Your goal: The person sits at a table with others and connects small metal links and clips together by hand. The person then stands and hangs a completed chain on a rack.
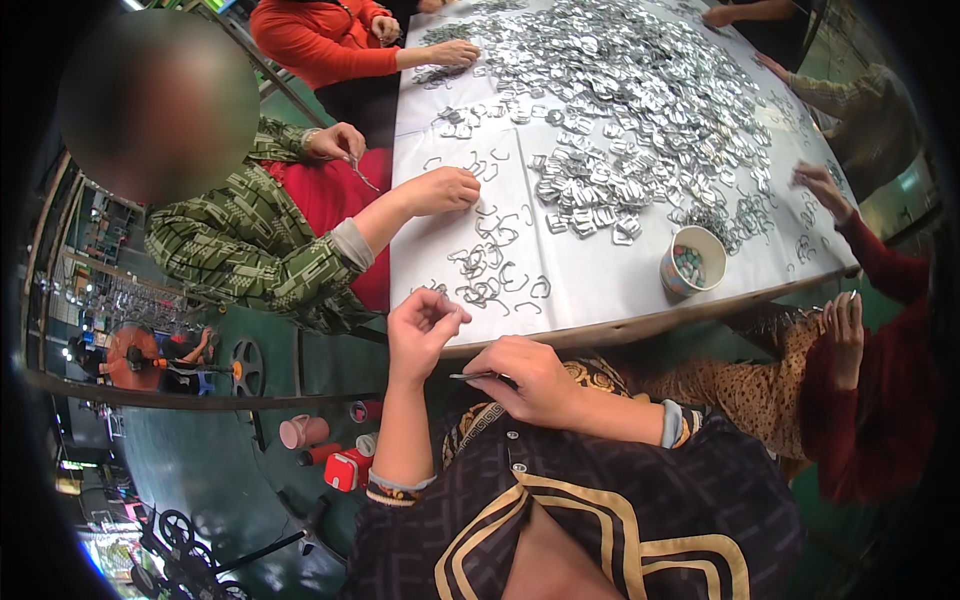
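Observation:
My left hand is raised at the near edge of the white-covered table, its fingers curled to a pinch; what they hold, if anything, is too small to make out. To its right, my right hand is closed on a thin dark metal strip, held close to my body just off the table edge. Loose curved metal hooks lie scattered on the table beyond my left hand. Farther back, a large heap of shiny silver metal pieces spreads across the tabletop.
A paper cup with small coloured pieces stands near the front right corner. A co-worker in a green patterned jacket reaches over the hooks at left. Other people's hands are at the right side. Red containers stand on the floor.

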A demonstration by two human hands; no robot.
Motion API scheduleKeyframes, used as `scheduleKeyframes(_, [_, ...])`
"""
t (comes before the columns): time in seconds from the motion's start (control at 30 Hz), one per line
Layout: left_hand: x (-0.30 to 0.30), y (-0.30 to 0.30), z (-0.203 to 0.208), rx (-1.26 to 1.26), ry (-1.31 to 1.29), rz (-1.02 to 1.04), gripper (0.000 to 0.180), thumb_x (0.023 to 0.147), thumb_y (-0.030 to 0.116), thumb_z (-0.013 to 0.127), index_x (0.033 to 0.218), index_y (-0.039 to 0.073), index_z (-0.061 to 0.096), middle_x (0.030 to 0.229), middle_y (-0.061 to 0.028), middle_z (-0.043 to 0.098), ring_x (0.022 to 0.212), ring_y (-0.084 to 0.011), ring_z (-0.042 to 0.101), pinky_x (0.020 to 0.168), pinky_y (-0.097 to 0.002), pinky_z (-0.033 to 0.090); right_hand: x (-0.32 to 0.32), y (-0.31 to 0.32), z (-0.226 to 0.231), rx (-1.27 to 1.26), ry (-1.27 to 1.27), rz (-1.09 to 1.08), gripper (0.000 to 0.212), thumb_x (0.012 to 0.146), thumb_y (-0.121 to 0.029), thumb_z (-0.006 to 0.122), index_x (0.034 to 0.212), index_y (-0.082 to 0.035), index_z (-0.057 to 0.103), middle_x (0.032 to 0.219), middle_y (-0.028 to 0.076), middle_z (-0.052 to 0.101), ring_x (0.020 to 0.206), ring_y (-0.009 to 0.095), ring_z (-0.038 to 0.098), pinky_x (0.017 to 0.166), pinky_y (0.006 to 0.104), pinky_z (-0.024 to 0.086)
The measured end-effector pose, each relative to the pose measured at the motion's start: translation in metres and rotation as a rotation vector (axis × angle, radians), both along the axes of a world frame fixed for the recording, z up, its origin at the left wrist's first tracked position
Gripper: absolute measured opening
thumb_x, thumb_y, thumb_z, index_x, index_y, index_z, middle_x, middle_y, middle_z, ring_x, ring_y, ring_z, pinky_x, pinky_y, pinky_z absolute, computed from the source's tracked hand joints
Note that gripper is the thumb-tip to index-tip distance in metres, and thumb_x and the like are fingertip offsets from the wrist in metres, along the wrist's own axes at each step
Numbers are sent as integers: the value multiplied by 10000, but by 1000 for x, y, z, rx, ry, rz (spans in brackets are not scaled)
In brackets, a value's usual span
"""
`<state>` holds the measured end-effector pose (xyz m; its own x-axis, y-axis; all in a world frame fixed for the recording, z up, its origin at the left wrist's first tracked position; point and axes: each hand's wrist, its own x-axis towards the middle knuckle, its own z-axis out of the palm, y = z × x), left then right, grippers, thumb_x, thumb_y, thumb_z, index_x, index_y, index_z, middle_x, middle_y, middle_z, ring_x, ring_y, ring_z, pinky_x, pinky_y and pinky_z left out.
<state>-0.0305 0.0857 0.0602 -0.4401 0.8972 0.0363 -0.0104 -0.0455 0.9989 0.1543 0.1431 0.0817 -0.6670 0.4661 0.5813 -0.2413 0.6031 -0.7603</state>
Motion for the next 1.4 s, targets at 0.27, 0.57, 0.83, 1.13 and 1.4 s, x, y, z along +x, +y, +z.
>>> scheduleKeyframes(0.27, [22, -58, 38, 216, 298, 47, 128, 778, -67, 687, 863, -17, 605, 873, -68, 591, 817, -131, 562, 739, -255, 458, 0, 0, 6, -132, -64, -40, 155, 756, 11, 713, 894, -13, 646, 816, 128, 645, 751, 294, 629, 669, 373, 503])
scheduleKeyframes(0.57, [45, -66, 41, 132, 489, 77, 185, 712, -81, 698, 860, 1, 623, 969, -94, 549, 878, -175, 541, 803, -279, 434, -4, -5, 4, -212, -45, -53, 143, 771, 25, 710, 898, -2, 651, 821, 134, 652, 728, 287, 641, 636, 353, 510])
scheduleKeyframes(0.83, [53, -57, 37, 98, 576, 161, 159, 687, -65, 699, 806, -9, 609, 887, -112, 558, 857, -230, 559, 793, -310, 442, -1, -3, -1, -192, 10, -57, 146, 789, -44, 686, 926, -28, 636, 839, 147, 643, 808, 342, 636, 714, 395, 509])
scheduleKeyframes(1.13, [53, -50, 28, 280, 399, 55, 136, 854, -100, 581, 924, -7, 510, 1029, -114, 544, 909, -137, 534, 823, -250, 449, 7, -6, 4, -192, 4, -81, 189, 770, -63, 695, 944, -41, 624, 819, 129, 641, 818, 319, 632, 725, 410, 493])
scheduleKeyframes(1.4, [57, -55, 30, 352, 261, 120, 183, 837, -130, 590, 944, -8, 506, 985, -144, 573, 896, -175, 550, 846, -281, 453, 3, -8, 8, -303, 4, 51, 234, 799, -26, 684, 1023, -40, 617, 856, 110, 654, 812, 252, 672, 718, 334, 534])
